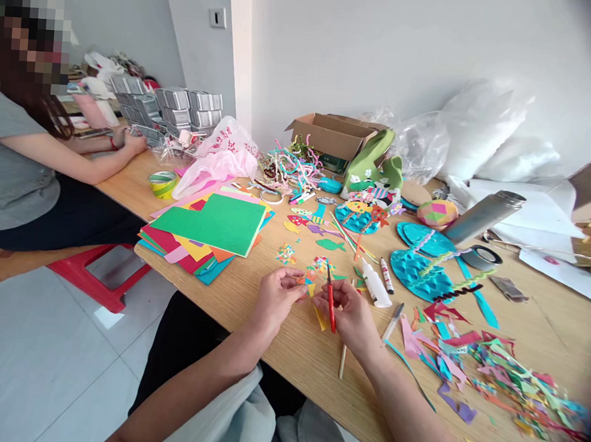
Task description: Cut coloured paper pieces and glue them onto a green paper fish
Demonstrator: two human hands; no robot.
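The person's left hand [281, 299] is nearly closed, thumb and forefinger pinched together on a small piece of yellow paper [312, 290] just above the table [295, 344], with the other fingers loosely bent. The right hand [349, 309], close beside it, is curled around a pair of red-handled scissors [331, 306], whose dark tip points away from the person; how far the blades are parted cannot be told. A yellow strip [320, 318] shows below the gap between the hands; whether it touches the right hand is unclear. Just beyond the hands are two small heaps of paper bits, and to the right of these lie a white glue bottle [376, 284] and a marker [387, 276]. A thin wooden stick [343, 362] lies near the right wrist, and a wide scatter of coloured scraps [489, 369] spreads to the right. On the left, a stack of coloured sheets has a green sheet [215, 223] on top, near a yellow roll of tape [163, 185]. Farther back are a tangle of fuzzy craft stems [291, 172], an open cardboard box [321, 134] and, toward the right, a metal flask [486, 216]. At the far left a co-worker sits with both hands near grey boxes [175, 107].
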